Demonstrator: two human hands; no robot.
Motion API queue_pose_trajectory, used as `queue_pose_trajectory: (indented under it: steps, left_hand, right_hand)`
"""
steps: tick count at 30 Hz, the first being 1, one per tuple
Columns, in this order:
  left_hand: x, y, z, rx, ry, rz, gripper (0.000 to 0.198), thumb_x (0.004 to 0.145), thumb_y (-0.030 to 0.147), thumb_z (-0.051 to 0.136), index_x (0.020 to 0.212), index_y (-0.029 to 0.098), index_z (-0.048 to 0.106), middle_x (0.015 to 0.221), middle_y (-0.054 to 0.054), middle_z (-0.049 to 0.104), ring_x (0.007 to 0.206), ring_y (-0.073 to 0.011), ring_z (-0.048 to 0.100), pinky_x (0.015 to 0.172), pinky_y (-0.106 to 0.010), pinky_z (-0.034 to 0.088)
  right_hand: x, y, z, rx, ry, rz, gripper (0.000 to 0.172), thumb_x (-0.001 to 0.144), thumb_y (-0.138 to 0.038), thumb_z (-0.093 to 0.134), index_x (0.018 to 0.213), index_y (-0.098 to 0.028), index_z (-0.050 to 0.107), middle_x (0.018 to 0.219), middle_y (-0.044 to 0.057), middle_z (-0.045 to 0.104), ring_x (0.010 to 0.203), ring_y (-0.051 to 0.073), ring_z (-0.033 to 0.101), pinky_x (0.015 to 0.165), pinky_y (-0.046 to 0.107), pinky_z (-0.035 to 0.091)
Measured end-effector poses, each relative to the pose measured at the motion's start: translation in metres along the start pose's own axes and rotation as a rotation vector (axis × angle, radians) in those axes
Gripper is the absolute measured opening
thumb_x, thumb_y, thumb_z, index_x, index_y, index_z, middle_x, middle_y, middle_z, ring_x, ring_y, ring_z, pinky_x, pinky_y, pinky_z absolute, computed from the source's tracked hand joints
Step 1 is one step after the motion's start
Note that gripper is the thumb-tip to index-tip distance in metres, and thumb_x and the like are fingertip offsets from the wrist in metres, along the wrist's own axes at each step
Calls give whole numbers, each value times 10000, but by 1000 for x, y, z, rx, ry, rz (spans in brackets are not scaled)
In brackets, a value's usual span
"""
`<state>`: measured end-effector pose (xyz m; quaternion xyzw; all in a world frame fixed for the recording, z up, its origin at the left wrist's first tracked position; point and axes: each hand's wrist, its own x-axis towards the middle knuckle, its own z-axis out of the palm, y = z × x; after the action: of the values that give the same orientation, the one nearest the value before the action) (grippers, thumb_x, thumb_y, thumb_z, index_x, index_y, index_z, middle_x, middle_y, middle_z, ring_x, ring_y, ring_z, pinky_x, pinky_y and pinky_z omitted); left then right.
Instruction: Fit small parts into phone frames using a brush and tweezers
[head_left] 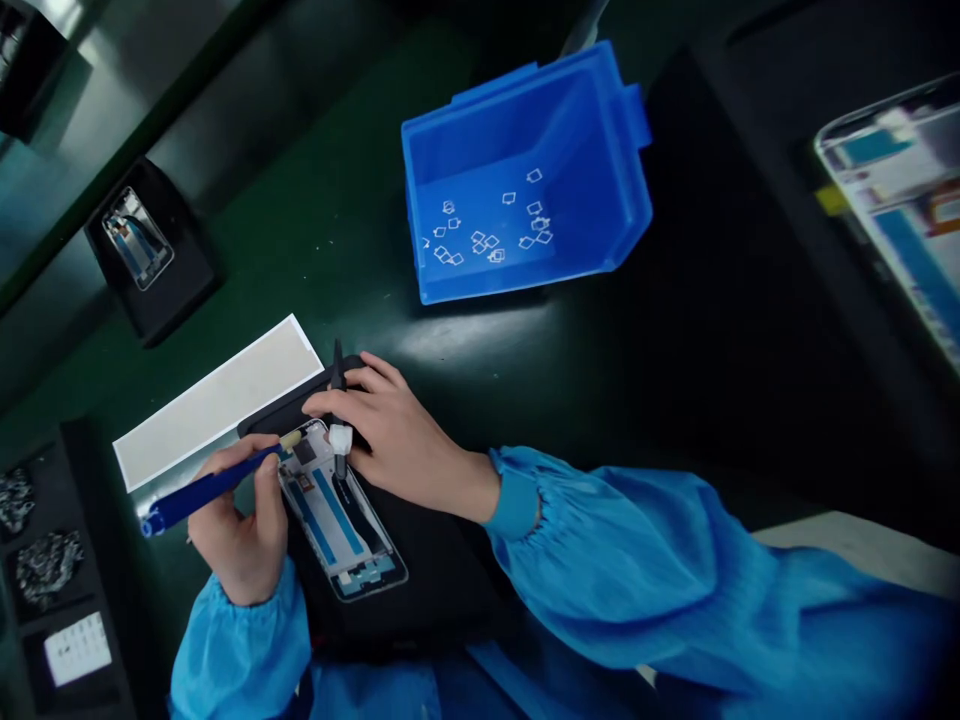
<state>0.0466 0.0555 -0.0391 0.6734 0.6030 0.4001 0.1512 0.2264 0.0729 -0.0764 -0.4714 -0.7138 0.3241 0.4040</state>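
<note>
On the black bench fixture [439, 585] lay the open phone frame [339, 522], where the left hand [240, 535] gripped a blue pen-shaped tool [202, 492] and the right hand [394, 435] pinched black tweezers [337, 365], apparently mid-fitting at its top end, work calling for steady pressure.

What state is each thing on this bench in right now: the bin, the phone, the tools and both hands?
Blue plastic bin: open, small white square frames loose inside.
Uncovered phone chassis: seated in black fixture, insides exposed.
Blue pen-shaped tool: gripped by left hand, pale tip on the chassis.
Black tweezers: held by right hand, over the chassis.
White rectangular strip: flat on green mat.
</note>
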Motion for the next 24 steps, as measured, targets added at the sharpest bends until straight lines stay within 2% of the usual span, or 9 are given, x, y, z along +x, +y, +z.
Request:
queue_pose_trajectory:
  steps: [13, 17, 24]
  left_hand:
    - [4, 3, 3, 22, -38, 50, 134, 867, 184, 651, 983, 199, 585, 908, -21, 696, 870, -182, 702, 806, -354, 562]
    - [4, 3, 0, 48, -90, 73, 169, 858, 153, 658, 1005, 200, 590, 943, -27, 703, 895, -184, 703, 823, -356, 565]
    - [5, 3, 2, 92, -130, 208, 201, 821, 64, 669, 961, 183, 586, 909, -13, 713, 873, -157, 711, 769, -293, 591]
  right_hand:
    - [0, -2, -1, -3, -19, 16, 455, 780, 35, 544, 1135, -246, 584, 1039, 15, 674, 1083, 239, 553, 1182, 561, 250]
    - [0, -2, -1, -5, -25, 23, 450, 780, 37, 554, 1138, -234, 592, 1038, 27, 676, 1094, 247, 552, 1187, 558, 241]
    - [-1, -2, -3, -18, -45, 24, 400, 831, 5, 529, 1162, -207, 597, 1081, 41, 684, 1098, 234, 536, 1195, 536, 224]
